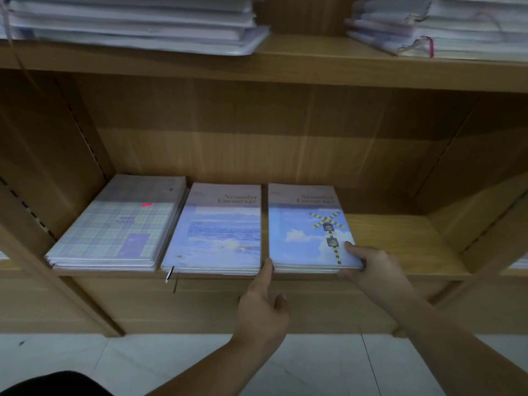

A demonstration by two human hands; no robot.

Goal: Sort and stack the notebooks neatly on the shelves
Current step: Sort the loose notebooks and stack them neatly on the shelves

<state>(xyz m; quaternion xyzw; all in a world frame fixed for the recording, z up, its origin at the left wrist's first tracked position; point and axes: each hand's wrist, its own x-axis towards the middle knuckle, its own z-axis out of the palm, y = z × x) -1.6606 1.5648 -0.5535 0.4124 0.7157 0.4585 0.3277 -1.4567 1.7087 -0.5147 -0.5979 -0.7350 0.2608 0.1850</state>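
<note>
Three stacks of notebooks lie side by side on the lower wooden shelf (pixel 400 241). A plaid-covered stack (pixel 120 227) is on the left, a sky-and-sea stack (pixel 217 232) in the middle, and a stack with a railway-crossing cover (pixel 303 232) on the right. My right hand (pixel 368 267) grips the front right corner of the railway-crossing stack, thumb on the cover and fingers underneath. My left hand (pixel 263 307) reaches up with its fingers straight, the fingertips touching the front left corner of that same stack, in the gap beside the middle stack.
The upper shelf (pixel 300 61) carries a pile of white wrapped notebooks (pixel 137 21) on the left and another pile (pixel 445 24) on the right. Bare shelf board lies to the right of the railway-crossing stack. White floor tiles (pixel 114 364) lie below the shelf unit.
</note>
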